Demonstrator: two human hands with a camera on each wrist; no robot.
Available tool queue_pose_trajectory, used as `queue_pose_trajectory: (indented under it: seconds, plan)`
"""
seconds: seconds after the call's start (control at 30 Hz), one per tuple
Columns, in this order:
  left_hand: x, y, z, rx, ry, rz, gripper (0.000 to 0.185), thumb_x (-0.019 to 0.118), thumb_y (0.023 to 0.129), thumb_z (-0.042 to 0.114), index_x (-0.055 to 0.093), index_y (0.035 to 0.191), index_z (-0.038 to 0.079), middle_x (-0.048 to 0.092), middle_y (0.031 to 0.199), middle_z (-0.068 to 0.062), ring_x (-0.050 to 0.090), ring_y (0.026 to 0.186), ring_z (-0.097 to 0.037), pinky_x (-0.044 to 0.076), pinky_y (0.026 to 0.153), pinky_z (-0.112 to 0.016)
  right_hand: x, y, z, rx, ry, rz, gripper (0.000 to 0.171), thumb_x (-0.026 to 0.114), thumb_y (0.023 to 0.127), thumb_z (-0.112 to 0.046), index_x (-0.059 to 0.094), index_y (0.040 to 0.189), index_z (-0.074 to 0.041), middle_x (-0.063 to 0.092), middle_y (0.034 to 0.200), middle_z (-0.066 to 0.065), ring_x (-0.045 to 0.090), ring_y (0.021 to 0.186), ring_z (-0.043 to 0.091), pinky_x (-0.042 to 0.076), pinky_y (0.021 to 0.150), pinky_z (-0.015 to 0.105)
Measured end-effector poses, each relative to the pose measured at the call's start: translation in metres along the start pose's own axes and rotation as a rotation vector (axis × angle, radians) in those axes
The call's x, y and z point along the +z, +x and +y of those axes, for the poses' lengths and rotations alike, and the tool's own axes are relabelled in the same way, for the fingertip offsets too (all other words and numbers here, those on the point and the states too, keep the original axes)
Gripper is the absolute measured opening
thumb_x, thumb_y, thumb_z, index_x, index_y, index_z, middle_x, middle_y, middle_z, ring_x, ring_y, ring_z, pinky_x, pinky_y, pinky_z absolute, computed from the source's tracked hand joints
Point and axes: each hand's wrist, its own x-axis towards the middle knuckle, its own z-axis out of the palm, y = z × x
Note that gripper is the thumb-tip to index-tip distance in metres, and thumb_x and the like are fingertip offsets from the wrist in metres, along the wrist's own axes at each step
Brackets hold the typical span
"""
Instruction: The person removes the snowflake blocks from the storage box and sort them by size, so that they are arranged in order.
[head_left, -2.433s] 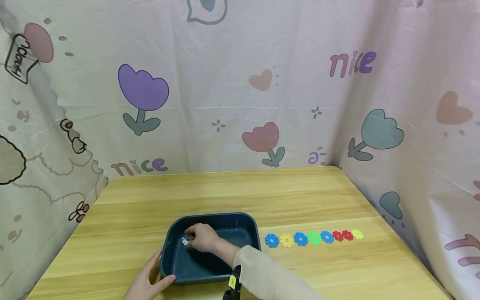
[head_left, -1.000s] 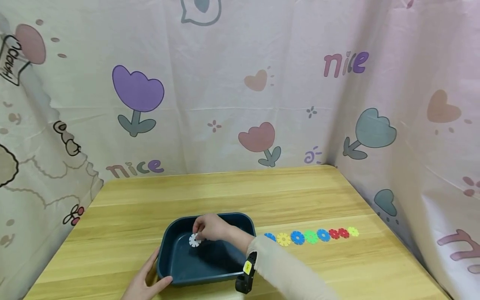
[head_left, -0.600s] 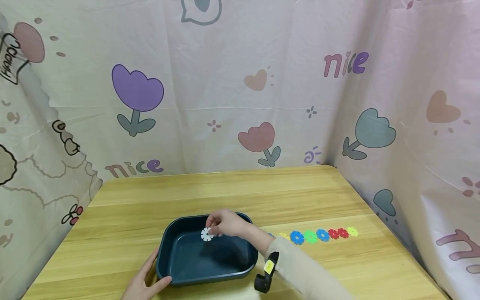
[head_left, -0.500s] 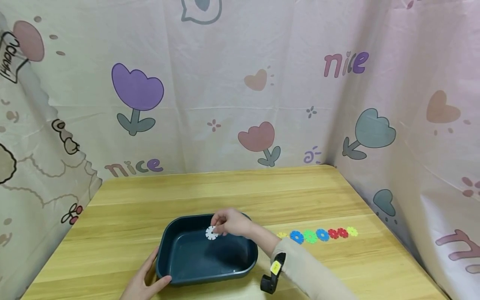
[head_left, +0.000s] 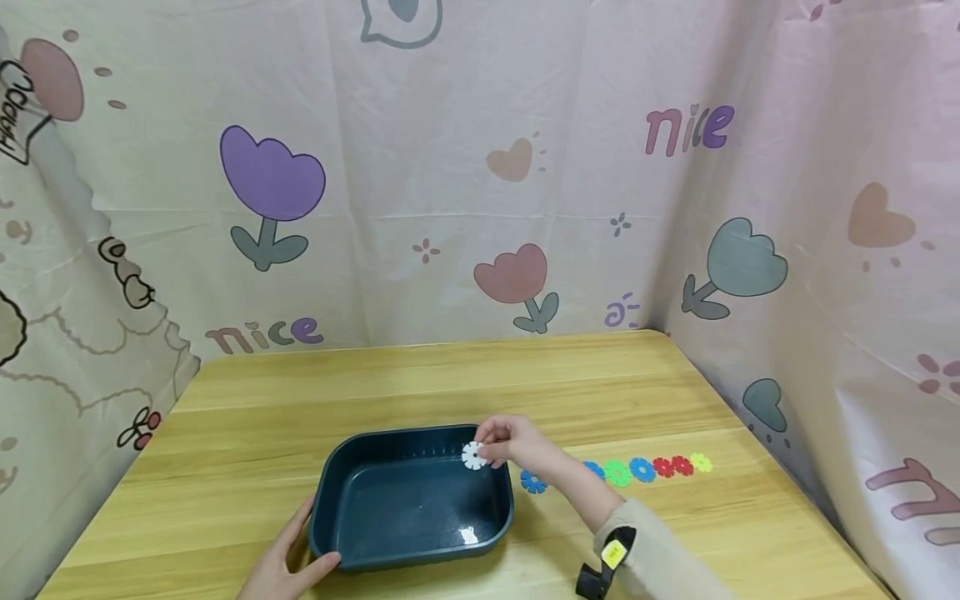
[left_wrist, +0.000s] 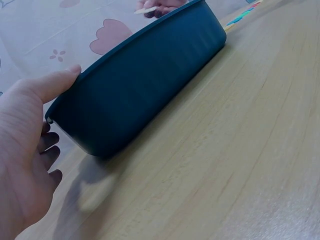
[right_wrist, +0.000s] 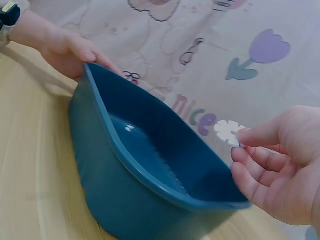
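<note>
The thumb and fingertips of my right hand [head_left: 521,446] pinch a white snowflake disc [head_left: 473,456], a flat slotted plastic piece, raised at the back right rim of a dark teal basin [head_left: 405,508]. In the right wrist view the disc [right_wrist: 229,132] stands tilted between thumb and fingertips, above the rim. My left hand [head_left: 285,562] grips the basin's near left corner. The left wrist view has the thumb at the rim of the basin [left_wrist: 145,80] and the other fingers round the corner, partly hidden. No discs show on the basin's floor.
Right of the basin, a row of snowflake discs runs across the wooden table [head_left: 420,379]: a blue disc [head_left: 533,482], a green disc [head_left: 618,472], red ones [head_left: 682,465] and a yellow-green disc [head_left: 701,462] among them. My right forearm covers part of it. A printed curtain [head_left: 420,167] hangs behind.
My right hand has picked the white disc up from the basin's left part and carried it rightward to the back right rim. The left hand stays at the corner.
</note>
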Motion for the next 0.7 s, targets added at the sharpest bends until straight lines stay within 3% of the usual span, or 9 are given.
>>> queue_pose_trajectory:
  seconds: [0.33,0.7]
  plan:
    - [0.0,0.002,0.0,-0.013,-0.026,-0.016,0.092,0.062,0.085,0.046,0.01,0.151,0.007,0.011,0.151,-0.029,0.011,0.133,-0.054,0.026,0.098,-0.07,-0.045,-0.032,0.019,0.031,0.087,0.122,0.02,0.064,0.085,-0.003,0.055,0.099,0.008,0.058,0.082,0.003,0.058,0.073,0.017,0.054,0.069,0.03]
    - [0.001,0.001,-0.002,0.0,-0.026,-0.003,0.092,0.063,0.084,0.044,0.012,0.15,0.007,0.012,0.151,-0.029,0.013,0.133,-0.055,0.027,0.097,-0.07,-0.089,-0.073,0.043,0.108,0.194,0.247,0.015,0.061,0.087,-0.003,0.055,0.099,0.003,0.06,0.085,0.002,0.059,0.075,0.014,0.054,0.07,0.027]
